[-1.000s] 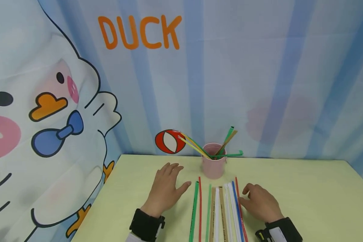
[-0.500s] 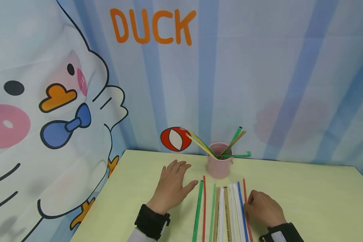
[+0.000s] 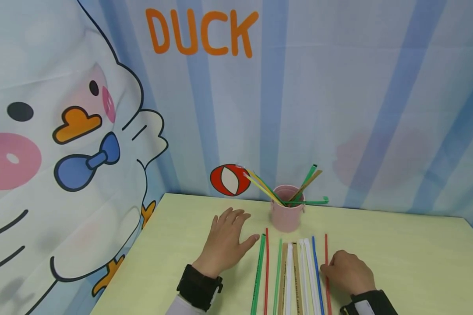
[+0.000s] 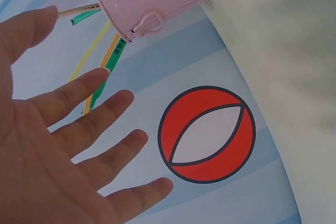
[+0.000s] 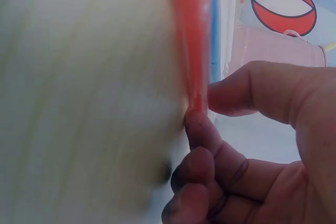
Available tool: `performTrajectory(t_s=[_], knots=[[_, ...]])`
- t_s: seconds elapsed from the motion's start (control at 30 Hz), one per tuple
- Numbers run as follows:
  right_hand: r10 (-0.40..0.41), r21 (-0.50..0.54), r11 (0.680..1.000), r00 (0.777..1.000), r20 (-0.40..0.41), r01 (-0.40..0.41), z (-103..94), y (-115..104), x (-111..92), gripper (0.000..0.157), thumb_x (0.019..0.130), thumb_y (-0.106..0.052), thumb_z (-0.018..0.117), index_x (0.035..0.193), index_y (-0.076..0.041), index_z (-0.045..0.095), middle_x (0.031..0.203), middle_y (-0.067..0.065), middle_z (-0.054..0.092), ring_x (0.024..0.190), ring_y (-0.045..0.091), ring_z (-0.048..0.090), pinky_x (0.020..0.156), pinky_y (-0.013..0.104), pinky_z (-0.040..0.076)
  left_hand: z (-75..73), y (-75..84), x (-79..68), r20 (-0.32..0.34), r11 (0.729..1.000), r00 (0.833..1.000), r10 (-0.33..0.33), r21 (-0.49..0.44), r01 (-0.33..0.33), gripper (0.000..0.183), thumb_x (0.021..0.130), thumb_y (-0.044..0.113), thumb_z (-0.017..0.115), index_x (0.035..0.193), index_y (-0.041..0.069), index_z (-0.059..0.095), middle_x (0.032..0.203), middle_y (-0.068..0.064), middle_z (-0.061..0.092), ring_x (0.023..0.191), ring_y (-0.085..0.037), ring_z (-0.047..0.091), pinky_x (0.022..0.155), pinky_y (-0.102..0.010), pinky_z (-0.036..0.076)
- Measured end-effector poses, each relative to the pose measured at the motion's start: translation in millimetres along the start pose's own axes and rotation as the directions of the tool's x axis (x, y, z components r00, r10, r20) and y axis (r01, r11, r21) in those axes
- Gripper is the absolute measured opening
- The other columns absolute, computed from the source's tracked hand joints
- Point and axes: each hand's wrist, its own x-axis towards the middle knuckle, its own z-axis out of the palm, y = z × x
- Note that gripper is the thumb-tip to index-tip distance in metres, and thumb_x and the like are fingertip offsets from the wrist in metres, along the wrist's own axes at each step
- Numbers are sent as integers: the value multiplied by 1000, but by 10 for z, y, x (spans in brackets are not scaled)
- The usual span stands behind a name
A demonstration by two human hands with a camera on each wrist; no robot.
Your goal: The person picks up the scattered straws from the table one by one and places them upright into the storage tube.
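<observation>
My right hand (image 3: 350,272) pinches a thin red straw (image 3: 326,245) between thumb and fingertips; the right wrist view shows this straw (image 5: 195,35) close up. It lies at the right end of a row, a little apart from the blue straw (image 3: 317,271). To the left run several white, brown and green straws, then another red straw (image 3: 266,267) and a thick green straw (image 3: 259,271). My left hand (image 3: 225,245) is spread beside that green straw, holding nothing. In the left wrist view its fingers (image 4: 113,114) are stretched apart.
Behind the row stands a small pink bucket (image 3: 287,218) holding several green, yellow and brown straws that lean outward. The pale yellow table (image 3: 414,253) ends at a blue striped cloth (image 3: 311,87) with a printed duck and ball.
My right hand has closed on the right-hand red straw and drawn it rightward, away from the blue one. The left hand keeps its pose. The head view has shifted slightly.
</observation>
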Motion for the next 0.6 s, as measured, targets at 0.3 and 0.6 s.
performTrajectory(t_s=[0.3, 0.6], knots=[[-1, 60, 998, 1000, 19, -1, -99, 104, 40, 27, 83, -31, 67, 67, -9, 63, 60, -1, 55, 53, 18, 47, 48, 30, 35, -8, 5, 2, 0, 1000, 1000, 8, -5, -8, 58, 91, 53, 60, 134, 15, 54, 137, -8, 50, 132, -30, 31, 103, -67, 29], [31, 319, 946, 996, 81, -56, -438, 191, 32, 33, 94, -32, 55, 76, -8, 67, 68, 5, 60, 61, 21, 49, 52, 32, 36, 6, -14, -10, -1, 999, 1000, 30, -38, -30, 57, 91, 50, 61, 133, 13, 55, 135, -9, 52, 132, -32, 32, 103, -69, 28]])
